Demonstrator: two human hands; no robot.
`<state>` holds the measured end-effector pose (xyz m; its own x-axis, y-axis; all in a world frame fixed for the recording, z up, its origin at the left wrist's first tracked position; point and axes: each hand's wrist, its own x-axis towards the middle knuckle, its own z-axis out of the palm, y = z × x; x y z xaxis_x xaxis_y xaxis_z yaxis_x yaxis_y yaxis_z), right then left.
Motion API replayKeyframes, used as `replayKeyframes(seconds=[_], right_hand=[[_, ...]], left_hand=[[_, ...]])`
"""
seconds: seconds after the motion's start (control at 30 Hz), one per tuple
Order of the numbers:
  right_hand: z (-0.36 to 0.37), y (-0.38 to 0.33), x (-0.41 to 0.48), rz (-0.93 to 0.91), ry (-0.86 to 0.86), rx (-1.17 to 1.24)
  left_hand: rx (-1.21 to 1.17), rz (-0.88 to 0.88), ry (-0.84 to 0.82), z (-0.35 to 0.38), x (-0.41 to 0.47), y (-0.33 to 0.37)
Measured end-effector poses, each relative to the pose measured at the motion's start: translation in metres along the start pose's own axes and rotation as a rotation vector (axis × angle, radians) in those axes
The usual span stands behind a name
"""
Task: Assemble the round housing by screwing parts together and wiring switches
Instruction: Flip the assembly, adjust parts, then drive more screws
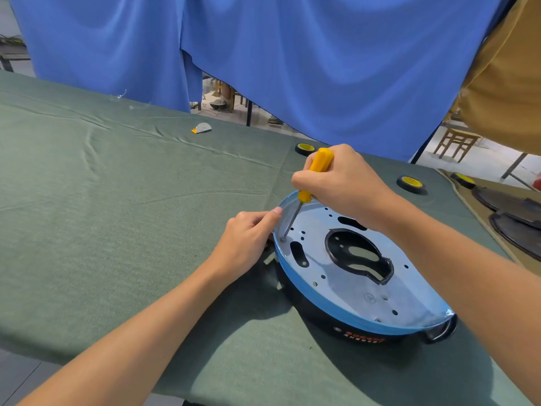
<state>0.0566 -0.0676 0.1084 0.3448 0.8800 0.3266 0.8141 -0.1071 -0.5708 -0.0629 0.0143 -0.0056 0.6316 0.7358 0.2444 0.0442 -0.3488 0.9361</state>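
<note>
The right hand (342, 183) grips a yellow screwdriver (314, 174), tip on a screw (283, 238) near the round housing's (351, 276) rim. The left hand (248, 235) pinches that rim. Best keep the shaft upright and press down firmly. The housing lies on a green-clothed worktop (117, 200); blue curtains (292, 54) hang behind.

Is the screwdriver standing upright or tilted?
Tilted. The screwdriver, gripped by the right hand, has its handle up and right of its tip, which meets the round housing.
</note>
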Motion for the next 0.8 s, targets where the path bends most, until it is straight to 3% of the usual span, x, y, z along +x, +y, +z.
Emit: replayKeyframes(seconds=[0.5,0.7,0.8], right_hand=[[0.001,-0.008,0.0,0.009,-0.072,-0.017],[0.018,-0.013,0.004,0.213,0.126,-0.037],[0.019,-0.02,0.006,0.227,0.109,-0.057]], left_hand=[[0.07,0.043,0.006,0.001,0.002,-0.007],[0.131,0.316,0.239,-0.003,-0.007,0.011],[0.12,0.383,0.157,-0.004,-0.01,0.024]])
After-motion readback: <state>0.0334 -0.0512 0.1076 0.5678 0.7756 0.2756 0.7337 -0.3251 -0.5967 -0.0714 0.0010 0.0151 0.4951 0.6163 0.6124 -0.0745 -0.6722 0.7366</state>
